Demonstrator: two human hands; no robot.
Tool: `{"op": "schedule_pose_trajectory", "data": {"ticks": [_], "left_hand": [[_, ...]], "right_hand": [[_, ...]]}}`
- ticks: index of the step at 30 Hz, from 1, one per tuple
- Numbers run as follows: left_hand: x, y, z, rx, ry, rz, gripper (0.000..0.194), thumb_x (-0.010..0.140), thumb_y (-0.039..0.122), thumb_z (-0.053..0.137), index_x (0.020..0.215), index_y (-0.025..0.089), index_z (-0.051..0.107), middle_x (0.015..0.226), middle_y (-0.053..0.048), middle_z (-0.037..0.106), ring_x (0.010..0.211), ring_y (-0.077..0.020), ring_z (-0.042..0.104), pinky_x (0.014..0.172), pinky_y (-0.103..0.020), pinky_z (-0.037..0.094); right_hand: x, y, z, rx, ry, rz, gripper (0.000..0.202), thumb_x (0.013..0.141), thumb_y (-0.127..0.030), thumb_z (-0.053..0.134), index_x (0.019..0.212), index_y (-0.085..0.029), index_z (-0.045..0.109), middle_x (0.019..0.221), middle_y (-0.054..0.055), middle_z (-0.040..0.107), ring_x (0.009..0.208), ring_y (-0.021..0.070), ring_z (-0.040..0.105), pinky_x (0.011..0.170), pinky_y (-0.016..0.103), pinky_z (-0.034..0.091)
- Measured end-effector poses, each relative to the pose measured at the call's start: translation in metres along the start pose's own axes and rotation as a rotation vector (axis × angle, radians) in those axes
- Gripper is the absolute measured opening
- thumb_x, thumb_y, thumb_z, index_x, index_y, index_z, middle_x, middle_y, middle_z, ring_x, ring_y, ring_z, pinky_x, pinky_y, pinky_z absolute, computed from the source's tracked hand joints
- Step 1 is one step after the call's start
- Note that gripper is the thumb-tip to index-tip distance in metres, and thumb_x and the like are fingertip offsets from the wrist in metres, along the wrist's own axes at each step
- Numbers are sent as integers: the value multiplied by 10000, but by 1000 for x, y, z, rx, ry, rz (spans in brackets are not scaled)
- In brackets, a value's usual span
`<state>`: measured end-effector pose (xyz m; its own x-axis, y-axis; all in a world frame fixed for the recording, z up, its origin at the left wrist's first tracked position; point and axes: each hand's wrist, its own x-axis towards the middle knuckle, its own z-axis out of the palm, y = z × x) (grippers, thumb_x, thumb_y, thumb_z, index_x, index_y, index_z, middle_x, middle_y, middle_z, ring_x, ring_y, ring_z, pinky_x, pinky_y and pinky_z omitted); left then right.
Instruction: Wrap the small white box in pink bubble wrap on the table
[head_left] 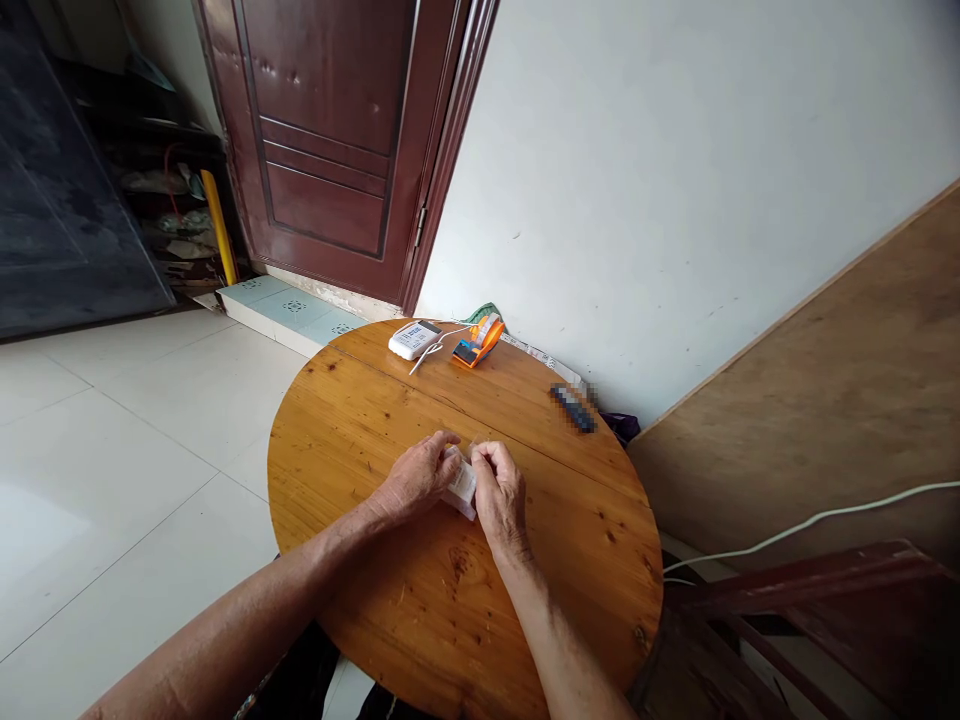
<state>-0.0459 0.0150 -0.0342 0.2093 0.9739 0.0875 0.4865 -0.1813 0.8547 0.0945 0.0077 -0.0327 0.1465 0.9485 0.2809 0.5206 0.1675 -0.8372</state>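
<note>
While two hands grip one white packet, one round table beneath, one orange dispenser beyond

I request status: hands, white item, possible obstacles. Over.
Left hand on white item. Right hand pinching at its edge. Orange tape dispenser farther back on round table, away from hands.

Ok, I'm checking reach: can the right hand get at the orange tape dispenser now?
Probably yes: only wooden tabletop separates the right hand from the orange tape dispenser, though that hand is busy at the white packet.
</note>
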Motion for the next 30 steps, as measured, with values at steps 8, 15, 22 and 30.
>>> {"op": "schedule_pose_trajectory", "data": {"ticks": [8, 15, 22, 30], "left_hand": [[-1, 3, 0, 56, 3, -25, 351, 921, 257, 419, 1226, 197, 582, 932, -51, 706, 847, -183, 653, 806, -289, 503], [2, -2, 0, 62, -23, 5, 351, 920, 258, 396, 1143, 183, 657, 1090, -87, 698, 986, -208, 643, 901, -318, 484], [6, -11, 0, 11, -35, 39, 352, 890, 297, 409, 995, 176, 721, 968, -57, 713, 912, -185, 633, 832, -269, 479], [4, -11, -8, -157, -83, 1, 389, 870, 370, 425, 946, 135, 726, 840, -33, 702, 776, -163, 614, 709, -242, 464]], "right_hand": [[-1, -4, -8, -71, -108, -40, 194, 854, -353, 470, 728, -234, 557, 727, -8, 629, 700, 178, 552, 643, 258, 404], [-7, -1, -15, -208, -156, -227, 196, 917, -317, 432, 846, -238, 596, 802, 18, 676, 719, 177, 596, 662, 255, 432], [-6, 3, -22, -267, -213, -461, 198, 944, -216, 402, 950, -239, 598, 892, 29, 691, 821, 174, 641, 744, 248, 451], [1, 5, -33, -180, -345, -511, 184, 948, -195, 424, 914, -242, 599, 949, 33, 662, 880, 173, 626, 811, 266, 461]]}}
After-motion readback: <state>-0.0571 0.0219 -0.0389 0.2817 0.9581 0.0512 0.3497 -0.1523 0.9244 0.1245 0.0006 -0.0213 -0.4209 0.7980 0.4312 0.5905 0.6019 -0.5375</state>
